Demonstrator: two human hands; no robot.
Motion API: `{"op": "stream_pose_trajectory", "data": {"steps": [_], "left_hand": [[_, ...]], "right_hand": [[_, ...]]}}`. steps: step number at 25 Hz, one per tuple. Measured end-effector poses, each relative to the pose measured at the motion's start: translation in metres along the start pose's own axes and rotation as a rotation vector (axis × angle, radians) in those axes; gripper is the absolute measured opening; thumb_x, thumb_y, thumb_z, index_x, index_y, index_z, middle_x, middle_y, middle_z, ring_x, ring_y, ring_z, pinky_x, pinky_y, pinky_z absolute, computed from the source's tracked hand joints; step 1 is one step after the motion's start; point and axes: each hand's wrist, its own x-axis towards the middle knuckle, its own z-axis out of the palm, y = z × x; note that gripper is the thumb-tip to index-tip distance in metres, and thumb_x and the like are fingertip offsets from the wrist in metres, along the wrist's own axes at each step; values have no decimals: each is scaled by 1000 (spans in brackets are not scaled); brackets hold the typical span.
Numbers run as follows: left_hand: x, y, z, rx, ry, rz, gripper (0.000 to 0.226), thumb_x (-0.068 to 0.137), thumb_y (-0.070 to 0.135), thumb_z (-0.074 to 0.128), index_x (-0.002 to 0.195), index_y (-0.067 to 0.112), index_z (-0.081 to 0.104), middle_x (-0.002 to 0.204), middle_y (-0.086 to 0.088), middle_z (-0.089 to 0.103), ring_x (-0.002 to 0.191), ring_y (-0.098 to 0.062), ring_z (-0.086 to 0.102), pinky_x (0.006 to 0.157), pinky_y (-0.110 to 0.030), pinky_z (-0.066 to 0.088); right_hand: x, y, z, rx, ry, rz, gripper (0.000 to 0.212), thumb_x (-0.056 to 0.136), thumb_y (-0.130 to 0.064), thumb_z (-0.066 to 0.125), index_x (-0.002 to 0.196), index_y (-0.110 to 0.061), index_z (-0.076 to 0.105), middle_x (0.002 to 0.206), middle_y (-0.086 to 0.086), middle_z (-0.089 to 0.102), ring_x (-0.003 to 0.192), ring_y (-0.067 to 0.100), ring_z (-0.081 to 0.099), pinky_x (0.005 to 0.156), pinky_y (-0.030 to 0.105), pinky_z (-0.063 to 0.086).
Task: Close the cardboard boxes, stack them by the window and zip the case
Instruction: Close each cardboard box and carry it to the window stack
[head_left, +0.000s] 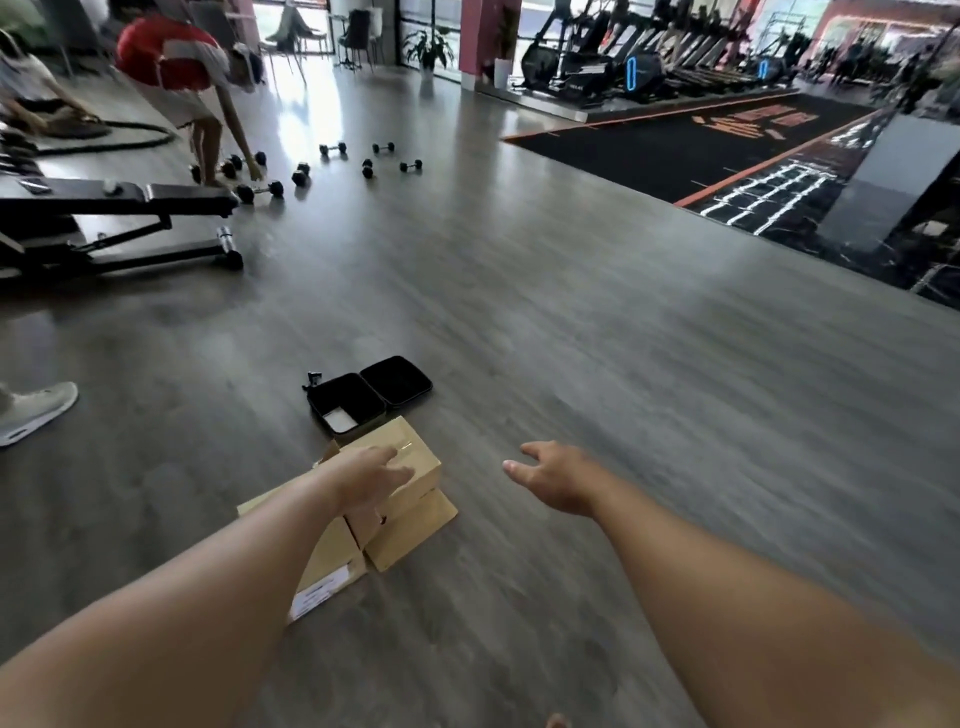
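Observation:
Brown cardboard boxes lie together on the grey floor. A small closed box sits on top of a flatter box, and a larger box with a white label lies at their left. My left hand reaches over the small top box with straight fingers resting on its lid. My right hand hovers open to the right of the boxes, touching nothing. Just beyond the boxes a black zip case lies open, both halves flat, with a small pale item in the near half.
A black weight bench stands at the left. Several dumbbells lie scattered farther back, where a person in red bends over them. A grey shoe shows at the left edge. Black mats and treadmills fill the far right.

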Motion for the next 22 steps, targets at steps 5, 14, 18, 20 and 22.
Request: {"op": "stream_pose_trajectory", "data": {"steps": [5,14,18,20,22], "left_hand": [[99,8,-21,-98,44,-112,59,103,46,43,153,14,34,158,-9,35,143,-27,35,114,-37,30],[240,-2,-36,-200,55,-352,64,100,55,38,155,22,31,159,-5,33,147,-25,29,116,-41,30],[320,-36,-10,-241,35,-398,63,99,56,38,153,25,32,160,-5,33,144,-26,33,111,-38,34],[360,-55,14,-256,18,-418,60,98,55,38,150,25,36,157,-5,38,139,-25,41,105,-36,39],[393,-74,36,-256,12,-445,59,97,55,38,147,24,40,153,-5,42,135,-25,44,103,-36,41]], "right_hand": [[126,2,-36,-22,-97,-104,78,93,-68,47,155,-21,37,160,6,38,145,26,37,114,37,31],[316,-23,-71,-167,-280,-260,72,98,-62,44,155,-19,36,158,5,39,143,25,38,109,36,34],[397,-23,-38,-183,-325,-247,74,96,-64,45,155,-21,34,157,4,41,141,24,40,107,37,37],[437,-14,-11,-205,-338,-247,75,95,-65,45,155,-21,34,156,4,42,141,24,41,108,38,37],[473,-3,17,-239,-356,-256,76,94,-66,45,154,-21,35,155,4,42,141,24,40,109,39,38]]}}
